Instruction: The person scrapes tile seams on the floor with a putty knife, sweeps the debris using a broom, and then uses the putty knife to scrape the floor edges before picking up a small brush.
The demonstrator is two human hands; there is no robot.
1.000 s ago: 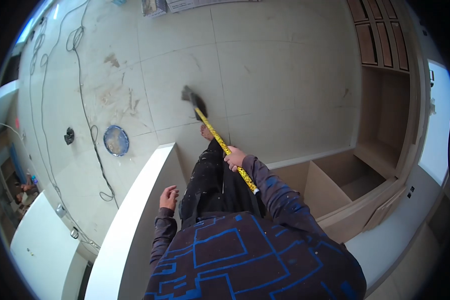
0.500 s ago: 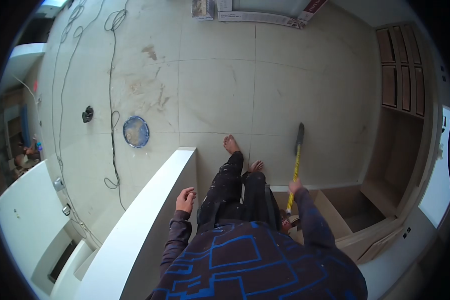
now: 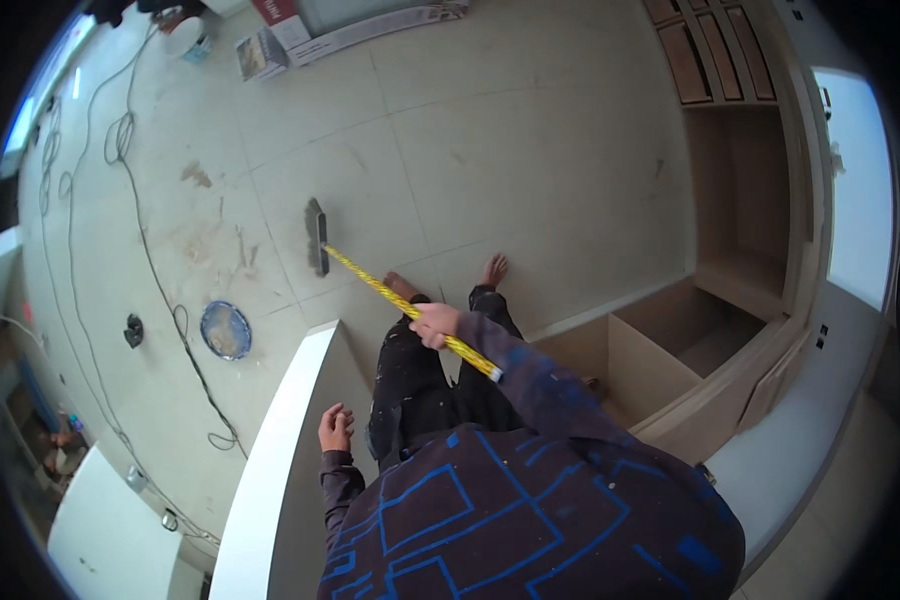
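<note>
My right hand (image 3: 436, 326) is wrapped around the yellow patterned handle of a broom (image 3: 375, 285), holding it across in front of my legs. The broom's dark bristled head (image 3: 316, 238) lies on the tiled floor, to the left beyond my feet. Near the white-topped low wall (image 3: 295, 400), my left hand (image 3: 337, 428) hangs with nothing in it, its fingers loosely bent and slightly apart. My bare feet stand on the floor between that wall and the wooden cabinets.
A blue-rimmed round lid or tub (image 3: 226, 331) with pale residue sits on the floor at left, beside a small black object (image 3: 133, 331). Cables (image 3: 145, 220) run along the left. Boxes (image 3: 370, 32) lie at the far side, and open wooden cabinets (image 3: 660, 350) line the right.
My right hand has swung the broom from my right side across to the left. One foot has stepped to the right, and the view has turned.
</note>
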